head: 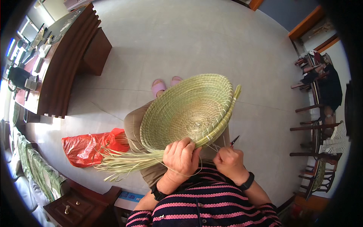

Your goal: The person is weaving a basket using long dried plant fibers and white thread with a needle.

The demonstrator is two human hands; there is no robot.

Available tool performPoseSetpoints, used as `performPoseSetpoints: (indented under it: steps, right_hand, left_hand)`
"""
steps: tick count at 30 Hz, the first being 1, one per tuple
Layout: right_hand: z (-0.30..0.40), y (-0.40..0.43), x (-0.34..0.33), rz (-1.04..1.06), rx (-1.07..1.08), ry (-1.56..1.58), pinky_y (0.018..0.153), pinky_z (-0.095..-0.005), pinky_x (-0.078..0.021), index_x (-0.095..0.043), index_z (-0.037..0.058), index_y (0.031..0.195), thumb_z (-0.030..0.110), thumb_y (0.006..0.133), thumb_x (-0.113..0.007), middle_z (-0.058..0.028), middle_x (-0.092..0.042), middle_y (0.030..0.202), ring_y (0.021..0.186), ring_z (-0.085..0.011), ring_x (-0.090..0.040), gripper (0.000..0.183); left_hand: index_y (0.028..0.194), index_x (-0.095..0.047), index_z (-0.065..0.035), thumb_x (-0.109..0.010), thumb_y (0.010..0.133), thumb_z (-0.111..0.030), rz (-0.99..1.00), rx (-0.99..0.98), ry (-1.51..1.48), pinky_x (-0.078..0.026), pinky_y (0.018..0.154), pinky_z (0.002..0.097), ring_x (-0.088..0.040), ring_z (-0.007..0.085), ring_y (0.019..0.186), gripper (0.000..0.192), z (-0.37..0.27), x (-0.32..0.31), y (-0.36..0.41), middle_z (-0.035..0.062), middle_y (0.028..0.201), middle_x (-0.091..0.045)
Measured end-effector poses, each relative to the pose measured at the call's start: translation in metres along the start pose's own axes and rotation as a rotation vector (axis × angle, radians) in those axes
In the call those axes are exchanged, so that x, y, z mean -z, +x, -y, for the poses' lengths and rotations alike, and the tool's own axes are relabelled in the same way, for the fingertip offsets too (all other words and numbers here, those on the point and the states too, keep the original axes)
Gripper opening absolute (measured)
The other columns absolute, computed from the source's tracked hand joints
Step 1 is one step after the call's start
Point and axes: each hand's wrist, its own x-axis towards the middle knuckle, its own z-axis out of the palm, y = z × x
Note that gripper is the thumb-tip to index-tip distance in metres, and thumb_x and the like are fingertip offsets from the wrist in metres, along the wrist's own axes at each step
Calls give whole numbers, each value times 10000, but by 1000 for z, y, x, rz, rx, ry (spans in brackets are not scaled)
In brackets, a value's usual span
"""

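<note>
A coiled basket of pale green grass rests tilted across my lap, its hollow side facing up. My left hand grips the near rim together with a bundle of loose grass stalks that trails off to the left. Along the right side of the rim runs a thick coil, bound with light stitches and ending in a cut tuft. Just right of the near rim, my right hand is closed on a thin pale binding strand. Part of this strand loops below my left hand.
A red plastic bag with more stalks lies on the floor to the left. Dark-handled snips show beyond my right hand. A wooden desk stands at upper left, chairs along the right wall, a wooden drawer cabinet at lower left.
</note>
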Motion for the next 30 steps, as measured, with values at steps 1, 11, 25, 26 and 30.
performPoseSetpoints:
  steps: [1,11,25,26,30]
  right_hand:
    - [-6,-5,3,-51,22,10,454,-420,-446,-503,59,615,24,671,-652,-120,-528,594,505,-320,-554,162]
    - [-6,53,27,-473,202,-22,663,-355,-512,-620,-4,900,54,856,-599,-106,-683,864,704,-262,-631,75]
    - [67,62,1,-122,-42,760,563,-319,-411,-571,-9,831,76,935,-526,-91,-547,697,584,-196,-503,142]
    - [68,61,0,-117,-39,760,563,-319,-411,-571,-9,831,76,935,-526,-91,-547,697,584,-196,-503,142]
    - [71,62,-4,-123,-2,650,552,-339,-413,-563,-5,812,42,923,-541,-105,-526,682,575,-234,-510,123]
  left_hand:
    - [971,-538,-55,-764,693,-61,1,-2,0,-427,640,365,-616,282,718,358,0,0,0,115,913,-643]
    - [1043,-629,-49,-720,752,-102,32,-48,72,-430,627,361,-610,265,710,310,-1,-1,13,100,892,-633]
    - [1002,-646,-109,-620,773,-215,-104,-148,230,-403,580,339,-581,204,677,253,25,-23,4,60,886,-611]
    - [974,-641,-110,-597,779,-235,-114,-150,213,-396,575,350,-561,208,660,236,29,-26,3,53,852,-590]
    - [948,-628,-102,-606,781,-220,-74,-150,198,-381,555,363,-519,217,623,206,36,-28,4,44,770,-529]
